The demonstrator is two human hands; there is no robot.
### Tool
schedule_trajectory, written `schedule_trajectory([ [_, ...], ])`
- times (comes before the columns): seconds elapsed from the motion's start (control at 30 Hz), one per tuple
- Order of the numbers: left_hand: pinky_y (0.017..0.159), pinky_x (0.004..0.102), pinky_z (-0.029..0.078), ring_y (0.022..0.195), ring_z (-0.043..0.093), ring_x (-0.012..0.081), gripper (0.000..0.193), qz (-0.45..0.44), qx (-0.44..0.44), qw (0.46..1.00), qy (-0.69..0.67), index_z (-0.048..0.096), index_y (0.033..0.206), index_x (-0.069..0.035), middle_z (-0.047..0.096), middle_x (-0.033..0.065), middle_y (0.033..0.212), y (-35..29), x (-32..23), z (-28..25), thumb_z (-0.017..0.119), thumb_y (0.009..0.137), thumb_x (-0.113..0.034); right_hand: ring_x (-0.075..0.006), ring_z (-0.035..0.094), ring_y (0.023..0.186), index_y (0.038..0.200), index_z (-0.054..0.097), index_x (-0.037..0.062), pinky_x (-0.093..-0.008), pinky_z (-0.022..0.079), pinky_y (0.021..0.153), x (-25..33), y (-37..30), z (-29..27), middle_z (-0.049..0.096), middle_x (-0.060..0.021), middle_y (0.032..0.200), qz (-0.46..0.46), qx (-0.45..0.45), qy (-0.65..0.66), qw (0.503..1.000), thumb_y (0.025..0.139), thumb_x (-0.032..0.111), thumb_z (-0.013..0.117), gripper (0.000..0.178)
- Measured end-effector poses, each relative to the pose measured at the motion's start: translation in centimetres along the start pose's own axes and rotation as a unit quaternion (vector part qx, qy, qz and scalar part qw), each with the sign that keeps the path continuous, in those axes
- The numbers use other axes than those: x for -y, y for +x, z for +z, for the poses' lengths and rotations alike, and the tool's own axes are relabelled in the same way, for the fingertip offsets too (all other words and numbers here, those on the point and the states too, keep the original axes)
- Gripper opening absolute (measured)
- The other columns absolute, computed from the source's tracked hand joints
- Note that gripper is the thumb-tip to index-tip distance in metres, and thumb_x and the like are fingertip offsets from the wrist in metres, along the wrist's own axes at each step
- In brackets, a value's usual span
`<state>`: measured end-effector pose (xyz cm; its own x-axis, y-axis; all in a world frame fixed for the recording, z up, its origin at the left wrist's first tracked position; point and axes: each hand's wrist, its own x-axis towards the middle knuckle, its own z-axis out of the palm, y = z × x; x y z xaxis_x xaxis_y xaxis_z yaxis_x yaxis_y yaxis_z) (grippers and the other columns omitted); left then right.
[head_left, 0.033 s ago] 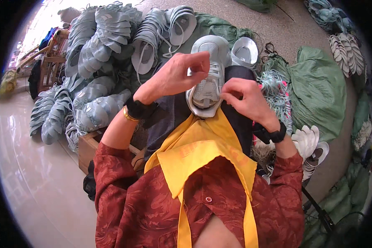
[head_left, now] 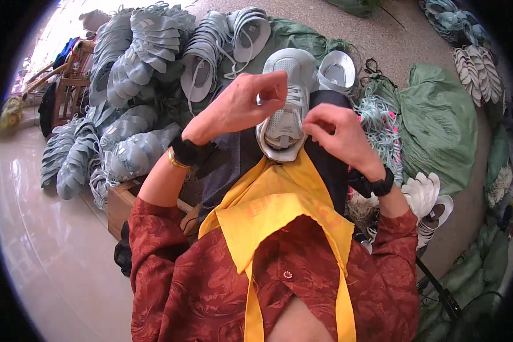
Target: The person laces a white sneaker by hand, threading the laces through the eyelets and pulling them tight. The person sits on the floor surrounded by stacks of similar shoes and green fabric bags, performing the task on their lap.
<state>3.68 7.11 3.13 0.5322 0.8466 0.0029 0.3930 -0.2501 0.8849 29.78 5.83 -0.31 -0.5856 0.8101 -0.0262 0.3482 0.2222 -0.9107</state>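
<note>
A light grey sneaker upper [head_left: 286, 68] with perforated panels lies between my knees, toe pointing away from me. Pale laces [head_left: 294, 96] run across its middle. My left hand [head_left: 248, 102] is bent over the left side of the laces, thumb and fingers closed in a pinch. On the right side of the upper, near its opening, my right hand [head_left: 339, 134] is also pinched. Whatever lies between the fingertips of either hand is too small to make out. A yellow apron [head_left: 279, 211] covers my lap, just below the upper's heel.
Stacks of grey shoe uppers [head_left: 148, 51] are heaped at the left and far left. Another single upper [head_left: 337, 71] sits just right of the toe. A bundle of pale laces [head_left: 379, 128] and a green sack [head_left: 436, 125] lie to the right. A wooden box [head_left: 119, 205] stands at lower left.
</note>
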Motion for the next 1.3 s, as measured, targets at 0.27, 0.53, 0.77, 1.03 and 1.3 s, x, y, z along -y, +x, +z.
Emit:
schedule_trajectory([
  [0.27, 0.075, 0.0250, 0.048, 0.080, 0.057, 0.0079, 0.008, -0.032, 0.009, 0.996, -0.082, 0.060, 0.096, -0.002, 0.061, -0.0008, 0.086, -1.2, -1.0, -0.3, 0.066, 0.098, -0.007, -0.0041, 0.060, 0.066, 0.100, 0.069, 0.0018, -0.0233, 0.048, 0.057, 1.7, 2.9, 0.8, 0.065, 0.0023, 0.082, 0.049, 0.029, 0.203, 0.977, 0.097, 0.012, 0.071, 0.011],
  [0.53, 0.075, 0.0237, 0.046, 0.083, 0.054, 0.0063, 0.013, -0.031, -0.036, 0.954, -0.297, 0.061, 0.101, -0.004, 0.059, -0.0017, 0.093, -2.5, 0.7, -0.6, 0.068, 0.101, -0.014, 0.0001, 0.045, 0.055, 0.079, 0.059, 0.0074, -0.0197, 0.034, 0.048, -0.6, 0.1, -3.6, 0.050, 0.0090, 0.066, 0.061, 0.019, 0.170, 0.983, 0.105, 0.026, 0.063, 0.032],
  [0.77, 0.077, 0.0233, 0.047, 0.084, 0.055, 0.0062, 0.011, -0.054, -0.067, 0.948, -0.307, 0.061, 0.100, -0.004, 0.059, -0.0024, 0.093, -2.5, 2.2, 1.8, 0.067, 0.101, -0.013, -0.0028, 0.037, 0.047, 0.070, 0.053, 0.0111, -0.0211, 0.028, 0.043, -4.8, -3.6, -6.2, 0.044, 0.0059, 0.059, 0.117, -0.082, 0.310, 0.940, 0.108, 0.047, 0.050, 0.053],
  [1.03, 0.077, 0.0233, 0.047, 0.083, 0.055, 0.0061, 0.008, -0.055, -0.105, 0.950, -0.290, 0.059, 0.099, -0.003, 0.059, -0.0020, 0.091, -2.7, 2.6, 3.7, 0.064, 0.101, -0.009, -0.0046, 0.038, 0.047, 0.070, 0.058, 0.0093, -0.0222, 0.028, 0.045, -7.3, -3.4, -7.1, 0.048, 0.0037, 0.058, 0.245, -0.214, 0.293, 0.899, 0.106, 0.050, 0.054, 0.054],
  [1.3, 0.080, 0.0245, 0.049, 0.086, 0.057, 0.0068, 0.008, -0.058, -0.130, 0.971, -0.191, 0.058, 0.099, -0.003, 0.060, -0.0008, 0.091, -2.6, 1.5, 4.4, 0.066, 0.098, -0.003, -0.0037, 0.055, 0.061, 0.111, 0.074, 0.0048, -0.0205, 0.043, 0.055, -0.1, 0.2, -2.4, 0.071, 0.0025, 0.085, 0.058, -0.163, 0.010, 0.985, 0.096, 0.012, 0.071, 0.017],
])
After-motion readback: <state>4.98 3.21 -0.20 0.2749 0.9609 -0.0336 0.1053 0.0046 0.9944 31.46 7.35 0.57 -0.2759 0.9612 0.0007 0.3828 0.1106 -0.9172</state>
